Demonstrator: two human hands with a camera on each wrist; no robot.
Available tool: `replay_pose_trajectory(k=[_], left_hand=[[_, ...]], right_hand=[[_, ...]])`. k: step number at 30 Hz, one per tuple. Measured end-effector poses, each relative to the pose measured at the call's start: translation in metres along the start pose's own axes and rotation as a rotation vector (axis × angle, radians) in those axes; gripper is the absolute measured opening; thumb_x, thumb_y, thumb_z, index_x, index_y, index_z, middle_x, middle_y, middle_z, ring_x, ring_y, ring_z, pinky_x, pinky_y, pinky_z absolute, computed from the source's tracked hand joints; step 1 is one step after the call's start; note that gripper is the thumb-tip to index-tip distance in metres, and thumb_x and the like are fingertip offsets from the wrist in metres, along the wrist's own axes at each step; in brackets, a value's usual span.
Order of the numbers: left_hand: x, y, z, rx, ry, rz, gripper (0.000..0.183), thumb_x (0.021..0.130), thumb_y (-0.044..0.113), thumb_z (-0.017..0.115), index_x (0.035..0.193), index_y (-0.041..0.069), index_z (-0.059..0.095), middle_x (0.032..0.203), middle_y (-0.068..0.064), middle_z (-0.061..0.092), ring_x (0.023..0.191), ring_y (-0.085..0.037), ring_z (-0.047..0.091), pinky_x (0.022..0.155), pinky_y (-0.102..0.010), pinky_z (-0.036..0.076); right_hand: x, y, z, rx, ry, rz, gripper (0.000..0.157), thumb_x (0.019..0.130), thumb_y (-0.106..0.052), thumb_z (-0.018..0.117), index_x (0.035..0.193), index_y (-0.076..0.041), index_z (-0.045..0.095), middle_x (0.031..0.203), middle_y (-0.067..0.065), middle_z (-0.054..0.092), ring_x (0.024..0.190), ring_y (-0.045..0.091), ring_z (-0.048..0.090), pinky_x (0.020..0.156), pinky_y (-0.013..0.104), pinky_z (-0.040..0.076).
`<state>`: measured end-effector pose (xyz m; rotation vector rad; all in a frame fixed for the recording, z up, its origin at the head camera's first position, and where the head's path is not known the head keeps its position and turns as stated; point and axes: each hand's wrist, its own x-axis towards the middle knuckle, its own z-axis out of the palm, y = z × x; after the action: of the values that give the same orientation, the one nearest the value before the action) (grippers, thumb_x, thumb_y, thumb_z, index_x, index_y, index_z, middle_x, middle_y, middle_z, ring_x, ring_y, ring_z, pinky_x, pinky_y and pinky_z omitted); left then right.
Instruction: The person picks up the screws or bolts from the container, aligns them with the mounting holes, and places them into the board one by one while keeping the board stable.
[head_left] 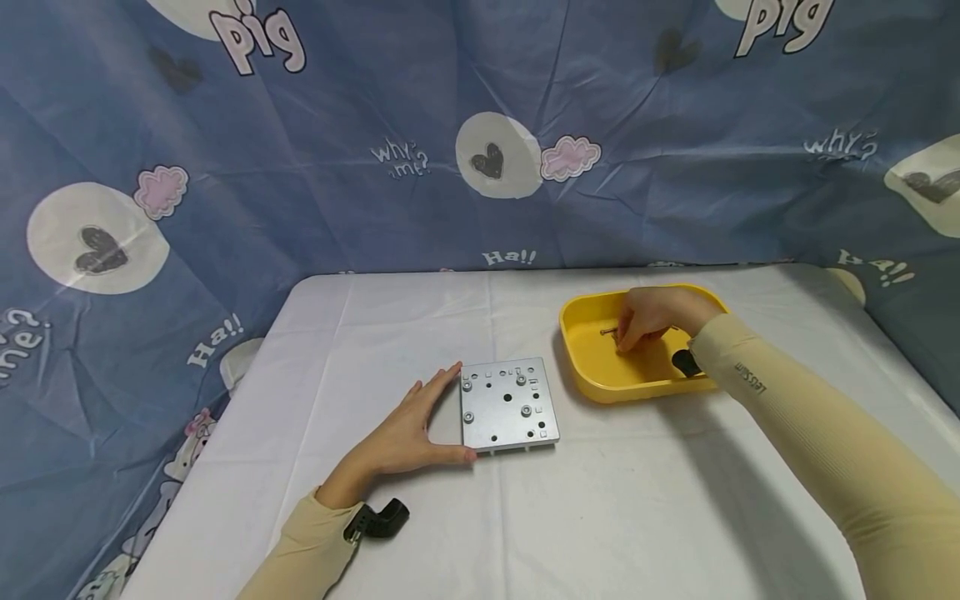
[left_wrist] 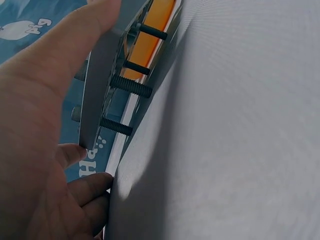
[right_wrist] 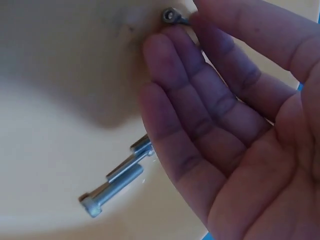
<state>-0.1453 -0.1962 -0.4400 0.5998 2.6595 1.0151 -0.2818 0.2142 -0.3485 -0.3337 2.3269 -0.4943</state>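
My left hand [head_left: 405, 440] holds a square silver metal plate [head_left: 489, 404] at its left side, thumb at the near corner and a fingertip at the far one. Several socket head screws stand in the plate's holes; in the left wrist view their threaded shanks [left_wrist: 131, 85] stick out below it. My right hand [head_left: 651, 315] reaches into a yellow tray [head_left: 637, 392], its fingertips pinching a small screw [right_wrist: 171, 16], whose shank is partly hidden by the fingers. More loose screws [right_wrist: 117, 187] lie in the tray beside the fingers in the right wrist view.
A white cloth [head_left: 585, 517] covers the table. Behind it and along the left hangs a blue printed curtain [head_left: 360, 108]. The tray stands to the right of the plate, near the table's back edge. A black wrist device [head_left: 382, 518] sits on the left sleeve.
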Motion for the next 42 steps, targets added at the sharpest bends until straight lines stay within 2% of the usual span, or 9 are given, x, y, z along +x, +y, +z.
replay_pose_trajectory(k=[9, 16, 21, 28, 35, 42], left_hand=[[0.0, 0.001, 0.0, -0.015, 0.0, -0.003, 0.131, 0.072, 0.058, 0.096, 0.174, 0.03, 0.019, 0.18, -0.006, 0.024, 0.169, -0.034, 0.016, 0.139, -0.059, 0.005], [-0.001, 0.0, 0.003, -0.017, -0.009, -0.004, 0.13, 0.072, 0.058, 0.096, 0.174, 0.03, 0.02, 0.18, -0.008, 0.024, 0.169, -0.036, 0.016, 0.138, -0.061, 0.006], [-0.001, 0.002, 0.003, -0.011, -0.013, 0.003, 0.13, 0.072, 0.057, 0.096, 0.174, 0.03, 0.019, 0.18, -0.007, 0.024, 0.169, -0.034, 0.016, 0.139, -0.059, 0.006], [-0.001, 0.003, 0.003, -0.012, -0.011, 0.013, 0.13, 0.072, 0.057, 0.096, 0.174, 0.03, 0.019, 0.18, -0.005, 0.025, 0.169, -0.031, 0.017, 0.139, -0.057, 0.006], [-0.001, 0.001, 0.002, -0.019, -0.005, 0.026, 0.131, 0.072, 0.055, 0.097, 0.174, 0.027, 0.02, 0.18, -0.007, 0.023, 0.169, -0.034, 0.016, 0.139, -0.058, 0.004], [-0.002, 0.0, -0.001, -0.015, 0.002, 0.014, 0.13, 0.072, 0.056, 0.097, 0.174, 0.03, 0.02, 0.18, -0.008, 0.023, 0.169, -0.034, 0.017, 0.139, -0.059, 0.005]], right_hand=[[-0.003, 0.009, 0.0, 0.113, 0.044, 0.061, 0.015, 0.093, -0.01, 0.082, 0.098, -0.001, 0.072, 0.076, -0.005, 0.062, 0.068, 0.006, 0.057, 0.063, 0.017, 0.048], [0.002, 0.012, 0.003, 0.071, 0.027, 0.069, 0.009, 0.092, -0.007, 0.08, 0.096, -0.003, 0.073, 0.072, -0.005, 0.061, 0.067, 0.008, 0.054, 0.063, 0.018, 0.046], [0.002, 0.012, 0.002, 0.047, -0.011, 0.089, 0.01, 0.092, -0.009, 0.08, 0.099, -0.004, 0.075, 0.076, -0.004, 0.066, 0.072, 0.009, 0.06, 0.069, 0.022, 0.052], [0.0, 0.016, 0.002, 0.075, -0.056, 0.078, 0.014, 0.094, -0.011, 0.081, 0.102, -0.003, 0.073, 0.085, -0.005, 0.071, 0.079, 0.007, 0.066, 0.076, 0.023, 0.059], [0.005, 0.018, 0.002, 0.087, -0.051, 0.09, 0.015, 0.091, -0.011, 0.084, 0.101, -0.004, 0.075, 0.082, -0.005, 0.071, 0.076, 0.007, 0.065, 0.075, 0.024, 0.057], [0.012, 0.02, 0.001, 0.088, -0.042, 0.092, 0.014, 0.091, -0.013, 0.085, 0.099, -0.006, 0.076, 0.081, -0.006, 0.072, 0.076, 0.008, 0.065, 0.074, 0.024, 0.056]])
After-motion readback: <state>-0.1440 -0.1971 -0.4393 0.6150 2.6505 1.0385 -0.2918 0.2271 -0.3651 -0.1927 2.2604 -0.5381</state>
